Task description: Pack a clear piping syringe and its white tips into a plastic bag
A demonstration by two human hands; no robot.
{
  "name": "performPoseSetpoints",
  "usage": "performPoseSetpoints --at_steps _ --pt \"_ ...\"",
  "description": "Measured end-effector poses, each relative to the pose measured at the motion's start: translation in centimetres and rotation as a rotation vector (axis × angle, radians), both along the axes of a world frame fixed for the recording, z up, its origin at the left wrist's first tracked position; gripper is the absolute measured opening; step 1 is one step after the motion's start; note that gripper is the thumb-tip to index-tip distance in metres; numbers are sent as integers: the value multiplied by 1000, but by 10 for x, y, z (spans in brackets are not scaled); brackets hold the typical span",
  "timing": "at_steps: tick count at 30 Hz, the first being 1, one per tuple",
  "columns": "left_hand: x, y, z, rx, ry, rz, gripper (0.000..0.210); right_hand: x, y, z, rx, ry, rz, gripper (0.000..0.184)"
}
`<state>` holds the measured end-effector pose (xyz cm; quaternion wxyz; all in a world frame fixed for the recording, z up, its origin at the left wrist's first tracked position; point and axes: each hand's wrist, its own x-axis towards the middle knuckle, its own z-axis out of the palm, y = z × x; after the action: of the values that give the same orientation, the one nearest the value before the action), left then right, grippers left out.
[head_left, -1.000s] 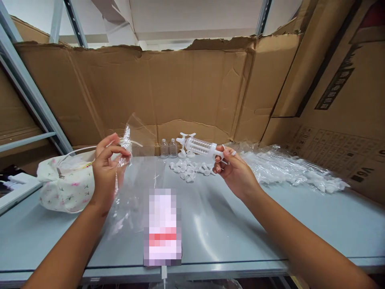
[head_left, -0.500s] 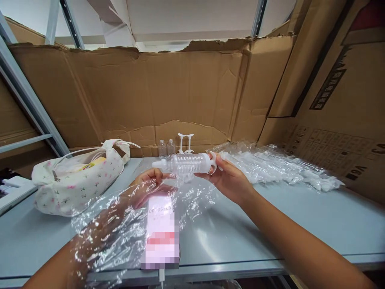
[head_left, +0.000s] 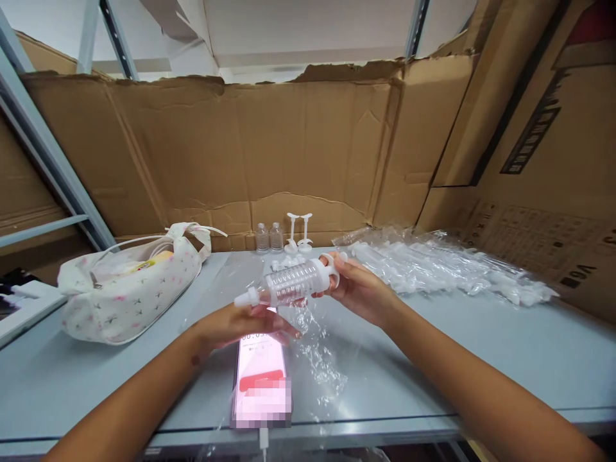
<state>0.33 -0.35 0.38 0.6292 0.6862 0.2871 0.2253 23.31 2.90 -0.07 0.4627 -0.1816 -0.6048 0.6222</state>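
My right hand grips the white ring handle of a clear plastic syringe. The syringe has a ribbed barrel and a white nozzle that points left and slightly down. Just under the nozzle end is my left hand, fingers stretched out flat; whether it touches the barrel I cannot tell. A thin clear plastic bag hangs crumpled below the hands. Beneath my left hand lies a phone with a lit pink screen, partly covered by my fingers.
Two small clear bottles and two white plunger-like parts stand at the back. To the right lies a large clear bag of white parts. A floral pouch sits left. Cardboard walls the grey shelf.
The plastic bag that covered my left forearm has come off it and now hangs near the middle. The syringe's nozzle end has dipped down. My left fingers have straightened out beneath it.
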Motion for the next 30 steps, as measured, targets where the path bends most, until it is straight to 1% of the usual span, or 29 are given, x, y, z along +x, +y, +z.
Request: performPoseSetpoints --at_steps 3,6,8,11,13,17,21,25,28,30 --pt "9 0 -8 78 -11 49 35 -5 -2 -2 -32 -18 48 31" --pt "12 0 -12 173 22 67 28 -3 -3 0 0 -85 76 29" --pt "12 0 -12 212 38 84 24 3 -2 3 55 -111 45 27" --pt "10 0 -10 224 76 176 12 16 2 9 110 -121 -43 26" --pt "11 2 -10 210 79 231 9 24 4 13 122 -124 -112 27" --pt "12 6 -12 156 58 274 11 34 8 18 109 -139 -245 29" --pt "10 7 -14 121 81 344 19 39 12 19 102 -131 -305 31" --pt "9 6 -11 127 97 372 21 44 16 19 107 -107 -369 32" --pt "9 5 -10 159 63 373 21 44 17 20 82 -76 -392 30" --pt "10 5 -12 160 43 366 22 43 16 20 45 -63 -360 30"
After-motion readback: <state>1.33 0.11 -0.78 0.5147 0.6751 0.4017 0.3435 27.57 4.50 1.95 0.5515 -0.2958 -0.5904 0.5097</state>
